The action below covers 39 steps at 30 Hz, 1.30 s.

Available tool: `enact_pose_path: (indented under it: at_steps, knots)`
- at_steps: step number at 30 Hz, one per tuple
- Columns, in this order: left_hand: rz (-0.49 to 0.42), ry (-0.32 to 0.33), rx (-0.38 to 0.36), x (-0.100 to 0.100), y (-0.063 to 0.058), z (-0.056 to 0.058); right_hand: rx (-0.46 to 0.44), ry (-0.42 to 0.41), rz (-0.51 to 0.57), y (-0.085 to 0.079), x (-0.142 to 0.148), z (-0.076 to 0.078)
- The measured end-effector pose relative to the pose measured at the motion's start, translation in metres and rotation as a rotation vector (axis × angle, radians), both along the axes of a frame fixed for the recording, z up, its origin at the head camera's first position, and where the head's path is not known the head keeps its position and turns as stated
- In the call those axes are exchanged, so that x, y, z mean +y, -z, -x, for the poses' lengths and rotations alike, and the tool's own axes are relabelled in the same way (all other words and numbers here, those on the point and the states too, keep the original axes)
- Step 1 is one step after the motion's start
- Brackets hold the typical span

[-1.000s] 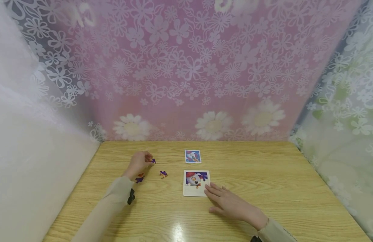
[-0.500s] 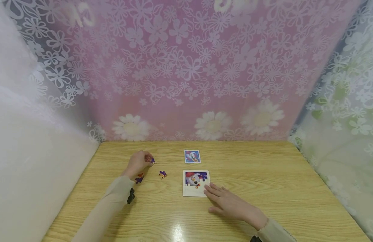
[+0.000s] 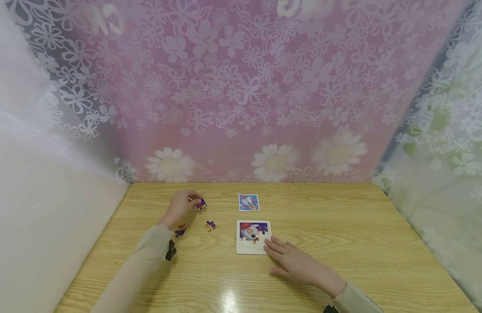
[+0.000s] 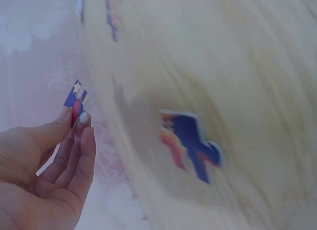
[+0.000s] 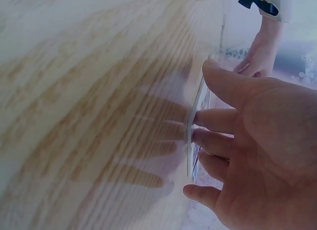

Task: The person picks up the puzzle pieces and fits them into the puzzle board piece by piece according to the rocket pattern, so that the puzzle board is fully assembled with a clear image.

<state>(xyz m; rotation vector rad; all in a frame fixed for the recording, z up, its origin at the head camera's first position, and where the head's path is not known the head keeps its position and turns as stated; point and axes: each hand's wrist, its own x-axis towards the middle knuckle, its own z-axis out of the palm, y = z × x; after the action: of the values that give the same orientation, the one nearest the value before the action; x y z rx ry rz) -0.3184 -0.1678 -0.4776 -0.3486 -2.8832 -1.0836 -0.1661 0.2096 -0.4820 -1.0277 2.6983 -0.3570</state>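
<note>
My left hand (image 3: 181, 206) pinches a purple jigsaw piece (image 4: 74, 103) between thumb and fingertips. In the left wrist view that piece, with a white star and some red on it, is raised off the table. My right hand (image 3: 299, 263) is spread flat, its fingertips resting on the right edge of a white-framed puzzle board (image 3: 248, 249). Fitted pieces on the board show a pale-faced character with a red top on purple; its lower part is bare white. Two loose purple-and-orange jigsaw pieces lie left of the board, one nearer it (image 3: 211, 225) and one beside my left wrist (image 3: 181, 230).
A small picture card (image 3: 249, 202) of a similar character lies behind the board. Everything is on a wood-grain table (image 3: 334, 221). Floral curtains (image 3: 241, 87) hang at the back and on both sides.
My left hand has moved slightly back and right with the pinched jigsaw piece, which now shows more of its face. The right hand and the board have stayed put.
</note>
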Motion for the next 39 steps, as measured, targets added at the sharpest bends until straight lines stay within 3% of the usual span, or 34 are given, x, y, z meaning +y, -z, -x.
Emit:
enact_pose_path:
  at_steps: [7, 11, 17, 22, 34, 39]
  knots:
    - [-0.03, 0.073, -0.016, 0.023, -0.021, -0.005, 0.003, -0.001, -0.002, 0.0, 0.0, 0.0]
    - [-0.054, 0.097, -0.028, 0.038, -0.026, -0.007, 0.002, -0.003, 0.002, 0.0, 0.0, 0.0]
    - [-0.112, 0.139, -0.032, 0.06, -0.028, -0.007, 0.01, -0.004, -0.004, 0.001, 0.0, -0.001]
    - [-0.106, 0.19, -0.006, 0.082, -0.031, -0.01, 0.007, 0.004, -0.015, 0.0, 0.0, -0.001]
    - [-0.11, 0.37, -0.019, 0.137, -0.024, -0.027, 0.026, -0.011, 0.019, 0.001, 0.003, -0.001]
    - [-0.079, 0.406, -0.017, 0.151, -0.018, -0.032, 0.043, -0.009, 0.021, 0.001, 0.004, -0.004]
